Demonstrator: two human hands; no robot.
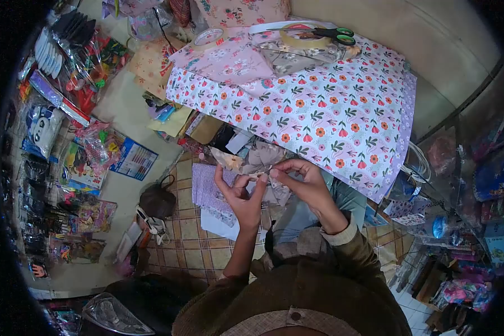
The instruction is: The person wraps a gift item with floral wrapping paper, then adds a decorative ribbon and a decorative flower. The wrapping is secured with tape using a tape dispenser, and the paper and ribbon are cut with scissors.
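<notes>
Above my lap, my two hands work on a crumpled piece of grey floral wrapping paper (pixel 257 158) with a pale yellow flower on it. My left hand (pixel 242 197) is closed on its lower edge, thumb toward the right and index finger raised along the left side. On the other side, my right hand (pixel 307 183) pinches the paper between thumb and index finger, close to the left thumb. Just beyond lies a large sheet of white flowered wrapping paper (pixel 330 115). Part of the grey paper is hidden behind my fingers.
Green-handled scissors (pixel 341 36) and rolls of tape (pixel 209 38) lie on folded pink floral paper (pixel 229 61) at the back. Lilac patterned paper (pixel 210 187) is left of my lap. Packaged goods (pixel 89 151) line the left side; a shelf (pixel 493 185) of items stands right.
</notes>
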